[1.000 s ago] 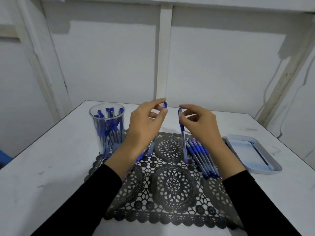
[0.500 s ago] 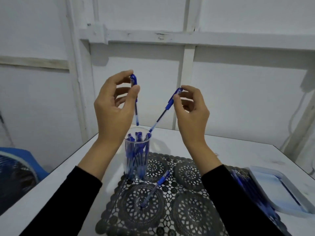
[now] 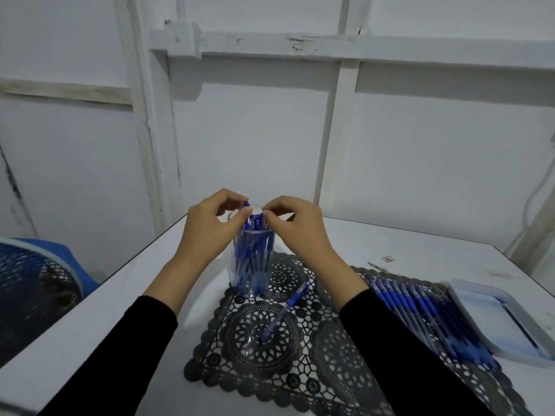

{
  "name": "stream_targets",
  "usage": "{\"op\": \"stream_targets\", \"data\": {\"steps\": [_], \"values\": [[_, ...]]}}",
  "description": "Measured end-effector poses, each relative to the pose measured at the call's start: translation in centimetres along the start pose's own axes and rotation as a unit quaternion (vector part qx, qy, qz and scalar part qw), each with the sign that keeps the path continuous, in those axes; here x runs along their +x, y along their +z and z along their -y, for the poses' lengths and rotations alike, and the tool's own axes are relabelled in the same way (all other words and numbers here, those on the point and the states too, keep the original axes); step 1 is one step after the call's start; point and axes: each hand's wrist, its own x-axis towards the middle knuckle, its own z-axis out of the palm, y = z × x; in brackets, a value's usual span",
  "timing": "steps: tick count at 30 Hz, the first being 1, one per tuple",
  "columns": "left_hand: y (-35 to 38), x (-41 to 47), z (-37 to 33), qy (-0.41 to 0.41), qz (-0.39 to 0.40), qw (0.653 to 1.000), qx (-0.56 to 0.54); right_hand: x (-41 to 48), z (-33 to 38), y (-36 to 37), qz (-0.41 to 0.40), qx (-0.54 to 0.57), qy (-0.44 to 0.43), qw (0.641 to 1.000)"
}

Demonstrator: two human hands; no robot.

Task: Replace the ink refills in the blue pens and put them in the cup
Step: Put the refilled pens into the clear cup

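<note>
1. Right now a clear, straight-walled cup (image 3: pixel 253 283) stands upright on the far corner of the mat. It is packed with blue pens (image 3: pixel 250 253) standing on end, their tops about level with the rim.
2. The left hand (image 3: pixel 207 232) is at the cup's mouth. Its thumb and forefinger pinch the top end of a held pen (image 3: pixel 246 204), whose lower part runs down among the others.
3. The right hand (image 3: pixel 300 232) is at the opposite side of the rim, thumb and forefinger tips pressed together over the pen tops. Whether they pinch a pen I cannot tell.
4. A shallow, pale rectangular tray (image 3: pixel 516 352) with rounded corners sits at the table's right. What lies in it is too blurred to name.
5. A row of pens (image 3: pixel 420 316) lies side by side on the mat's right part, just beside the tray, with blue grips on see-through barrels.
6. One loose pen (image 3: pixel 285 310) lies slanted on the mat in front of the cup, between the forearms.
7. The mat (image 3: pixel 270 364) is black openwork, lace-like, with round medallions and a scalloped edge. It lies on a smooth white table (image 3: pixel 420 253).
8. Both forearms wear black sleeves (image 3: pixel 120 361). A fan (image 3: pixel 30 280) with a blue wire grille shows past the table's left edge.
</note>
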Motion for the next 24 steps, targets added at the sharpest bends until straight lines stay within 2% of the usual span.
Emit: {"op": "stream_targets", "data": {"steps": [4, 9, 12, 14, 16, 19, 24], "values": [[-0.3, -0.1, -0.2, 0.010, 0.006, 0.998, 0.062, -0.5, -0.1, -0.7, -0.007, -0.011, 0.015, 1.000], [1.1, -1.5, -3.3, 0.162, -0.049, 0.983, 0.069, -1.5, -0.7, -4.1, -0.030, 0.000, 0.045, 0.999], [3.2, -2.8, -5.5, 0.200, 0.009, 0.979, 0.033, -2.4, -2.3, -6.4, -0.038, -0.034, 0.064, 0.997], [5.4, -3.8, -6.3, 0.158, 0.080, 0.984, 0.008, -3.2, -3.6, -8.0, -0.036, -0.071, 0.092, 0.993], [7.5, -4.5, -6.3, 0.074, 0.175, 0.981, 0.035, -4.3, -4.9, -9.4, -0.024, -0.122, 0.124, 0.985], [9.8, -5.3, -5.2, 0.001, 0.287, 0.951, 0.117, -5.9, -6.9, -11.1, 0.029, -0.211, 0.175, 0.961], [11.4, -6.0, -3.1, -0.016, 0.337, 0.915, 0.223, -8.2, -8.9, -12.3, 0.113, -0.303, 0.230, 0.918]]}}
